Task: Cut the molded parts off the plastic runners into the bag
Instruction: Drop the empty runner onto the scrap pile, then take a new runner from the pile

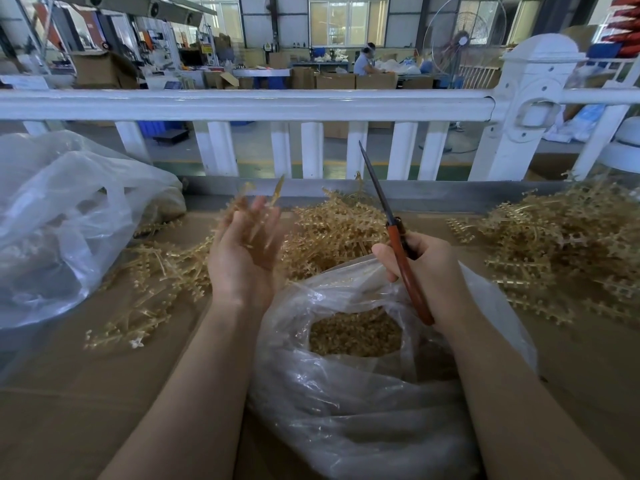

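Left hand point(242, 251) palm up, fingers loosely spread, a blurred tan plastic runner point(273, 197) at its fingertips. Right hand point(420, 268) grips orange-handled scissors point(401, 251), blades together, pointing up. Clear plastic bag point(346, 410) of tan cut parts point(356, 336) sits between forearms on the cardboard-covered table point(69, 393).

Cardboard-covered table point(69, 393) bears runners point(332, 230), bag point(363, 410), perhaps parts.

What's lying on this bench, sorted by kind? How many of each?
Clear plastic bags: 2 (bag of cut parts, big bag)
Runner heaps: 3 ()
Scissors: 1, in the right hand
Total: 6
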The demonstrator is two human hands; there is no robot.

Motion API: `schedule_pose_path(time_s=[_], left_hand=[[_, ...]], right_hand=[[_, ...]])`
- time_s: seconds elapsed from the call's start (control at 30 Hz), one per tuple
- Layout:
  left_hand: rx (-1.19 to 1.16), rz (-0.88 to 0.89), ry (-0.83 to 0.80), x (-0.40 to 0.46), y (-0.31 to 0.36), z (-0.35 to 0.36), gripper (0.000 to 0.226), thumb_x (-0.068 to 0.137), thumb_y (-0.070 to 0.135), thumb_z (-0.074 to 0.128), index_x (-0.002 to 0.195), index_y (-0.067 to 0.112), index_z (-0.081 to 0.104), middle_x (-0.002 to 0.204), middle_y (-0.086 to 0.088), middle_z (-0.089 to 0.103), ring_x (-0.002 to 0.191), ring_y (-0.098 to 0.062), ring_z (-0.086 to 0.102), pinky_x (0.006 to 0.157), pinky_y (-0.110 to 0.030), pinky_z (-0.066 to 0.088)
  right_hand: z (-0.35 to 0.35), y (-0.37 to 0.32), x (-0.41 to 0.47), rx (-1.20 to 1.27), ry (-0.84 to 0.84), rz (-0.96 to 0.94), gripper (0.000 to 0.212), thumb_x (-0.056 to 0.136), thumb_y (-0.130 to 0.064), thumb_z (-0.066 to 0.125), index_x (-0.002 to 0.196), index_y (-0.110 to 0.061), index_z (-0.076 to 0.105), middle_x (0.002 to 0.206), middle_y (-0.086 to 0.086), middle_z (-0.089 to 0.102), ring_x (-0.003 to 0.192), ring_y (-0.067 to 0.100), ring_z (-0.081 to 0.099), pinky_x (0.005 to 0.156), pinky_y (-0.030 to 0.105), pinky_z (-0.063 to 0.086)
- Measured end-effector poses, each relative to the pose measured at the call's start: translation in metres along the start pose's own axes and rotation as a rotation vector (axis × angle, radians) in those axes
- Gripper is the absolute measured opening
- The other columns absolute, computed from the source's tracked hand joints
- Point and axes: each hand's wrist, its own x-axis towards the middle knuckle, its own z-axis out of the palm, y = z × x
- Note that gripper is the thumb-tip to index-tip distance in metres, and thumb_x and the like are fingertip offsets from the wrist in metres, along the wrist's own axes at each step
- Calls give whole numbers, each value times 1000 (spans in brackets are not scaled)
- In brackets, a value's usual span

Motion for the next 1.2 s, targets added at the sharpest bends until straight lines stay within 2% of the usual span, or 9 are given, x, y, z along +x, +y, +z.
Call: schedule_pose_path(time_s=[0.13,0.23,0.37,0.43,0.57,0.7,0.87,1.0,1.2], left_hand=[[508,467,262,2,2,-3,36,106,12,40,125,39,53,130,14,59,117,-8,61,101,-28,50],[845,567,470,8,5,-13,55,98,-1,43,135,39,51,130,13,40,107,2,52,87,-6,40],[1317,451,708,15,7,-23,60,86,-2,51,138,27,50,146,-11,30,125,-36,37,106,-43,27],[1475,322,720,18,8,-29,50,89,10,57,137,18,50,151,-15,26,132,-41,29,109,-47,21],[1673,141,599,20,4,-36,51,85,26,64,130,4,53,158,-20,18,143,-40,16,115,-52,12],[1793,215,513,17,-2,-36,50,87,38,65,126,7,57,164,-18,6,151,-34,-3,118,-56,1],[1807,632,160,9,-10,-22,29,91,32,66,119,26,67,140,-10,50,134,-32,35,111,-51,18],[1987,383,-258,4,-30,-16,42,99,50,47,138,35,52,140,0,48,134,-26,35,112,-49,17],[1934,305,-275,8,-29,-18,43,90,50,62,130,35,57,137,-4,48,134,-30,33,113,-52,20]], right_hand=[[0,1,0,8,-6,-8,25,87,-25,77,67,-15,66,56,-2,59,48,5,50,57,27,42],[1,1,1,-1,0,-7,24,86,-27,77,67,-18,66,55,-4,60,50,5,53,60,27,45],[1,1,1,-16,-1,-15,23,86,-28,78,67,-21,67,54,-6,61,50,3,53,62,28,46],[0,1,1,-18,0,-17,21,86,-28,78,68,-22,68,55,-7,62,51,3,55,63,29,47],[0,2,1,-41,-1,-25,19,87,-28,78,71,-20,69,57,-7,64,57,6,59,68,33,51],[1,5,1,-85,-1,-33,16,86,-31,78,75,-22,71,58,-12,65,58,3,60,69,32,50],[2,10,4,-160,12,-50,14,85,-34,78,76,-25,71,66,-14,70,63,1,64,68,27,48],[3,13,5,-199,10,-53,13,84,-36,79,80,-26,71,71,-13,72,68,2,66,65,23,48],[2,13,7,-200,9,-45,15,83,-38,78,81,-24,72,74,-13,72,72,2,66,63,21,47]])
